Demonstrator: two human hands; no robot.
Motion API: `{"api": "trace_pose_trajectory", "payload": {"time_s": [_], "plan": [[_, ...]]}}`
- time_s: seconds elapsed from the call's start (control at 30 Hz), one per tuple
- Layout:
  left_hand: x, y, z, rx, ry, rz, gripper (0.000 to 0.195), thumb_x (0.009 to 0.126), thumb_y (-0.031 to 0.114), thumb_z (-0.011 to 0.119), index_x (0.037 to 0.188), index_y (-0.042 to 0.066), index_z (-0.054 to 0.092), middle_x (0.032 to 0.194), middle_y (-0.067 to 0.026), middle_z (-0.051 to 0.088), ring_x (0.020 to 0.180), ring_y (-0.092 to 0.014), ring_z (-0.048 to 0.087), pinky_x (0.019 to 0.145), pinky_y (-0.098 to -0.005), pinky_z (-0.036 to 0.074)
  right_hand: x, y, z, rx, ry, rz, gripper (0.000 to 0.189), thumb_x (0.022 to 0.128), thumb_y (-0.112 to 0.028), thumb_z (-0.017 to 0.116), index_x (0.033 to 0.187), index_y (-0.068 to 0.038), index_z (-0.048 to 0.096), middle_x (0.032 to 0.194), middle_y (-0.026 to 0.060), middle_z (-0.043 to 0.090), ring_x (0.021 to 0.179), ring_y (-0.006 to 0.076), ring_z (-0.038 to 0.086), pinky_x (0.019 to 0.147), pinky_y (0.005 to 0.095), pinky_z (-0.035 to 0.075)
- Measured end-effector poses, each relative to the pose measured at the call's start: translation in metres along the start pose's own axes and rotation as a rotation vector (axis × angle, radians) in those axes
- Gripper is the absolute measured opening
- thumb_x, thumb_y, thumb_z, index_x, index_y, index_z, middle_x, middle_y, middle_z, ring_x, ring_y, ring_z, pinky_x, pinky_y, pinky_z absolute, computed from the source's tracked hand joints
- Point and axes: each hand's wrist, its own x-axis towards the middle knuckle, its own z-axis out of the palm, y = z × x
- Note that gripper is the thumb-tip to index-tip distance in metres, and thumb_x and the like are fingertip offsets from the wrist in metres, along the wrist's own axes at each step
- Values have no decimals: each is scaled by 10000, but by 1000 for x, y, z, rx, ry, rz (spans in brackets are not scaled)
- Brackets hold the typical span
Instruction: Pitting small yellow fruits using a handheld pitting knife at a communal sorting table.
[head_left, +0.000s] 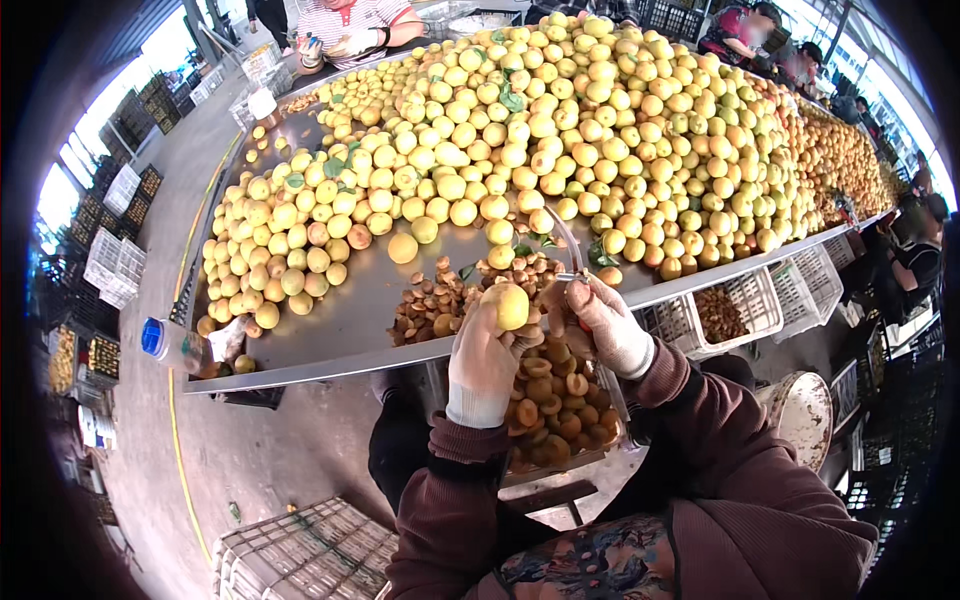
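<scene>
Both of my hands wear whitish knit gloves. In my left hand (484, 360) is a whole yellow apricot (511, 305), held upright between thumb and fingers. My right hand (604, 326), just beside it, grips a small hand tool with a curved metal blade (568, 238) pointing up and away; its handle is mostly covered by the fingers. Behind the hands, brown apricot pits (431, 304) lie heaped at the edge of the metal table (322, 330). Below the hands, between my knees, a crate holds halved apricots (559, 409).
A large pile of apricots (465, 135) covers much of the table. A blue-lidded plastic jar (174, 345) stands at the left corner. White crates (739, 307) sit under the right edge, a slatted crate (307, 551) at lower left. Several people work around the table, including one in a striped shirt (356, 30).
</scene>
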Motion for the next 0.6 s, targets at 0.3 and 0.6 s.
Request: {"api": "trace_pose_trajectory", "payload": {"time_s": [0.3, 0.6], "plan": [[8, -11, 30, -810, 2, -262, 477, 1028, 440, 348, 1218, 27, 490, 1190, -91, 544, 1139, -220, 508, 1011, -374, 397, 2, 18, 2, 147, -52, -164, 243, 997, -301, 543, 1105, -88, 498, 851, -102, 468, 706, 0, 428, 581, 162, 363], [7, -21, 44, -880, -56, -225, 587, 1012, 491, 389, 1349, 12, 432, 1286, -98, 518, 1185, -215, 507, 1028, -359, 394, -6, 19, -10, 160, -45, -83, 217, 1010, -263, 527, 1091, -61, 527, 883, -75, 487, 770, 13, 446, 646, 159, 401]]}}
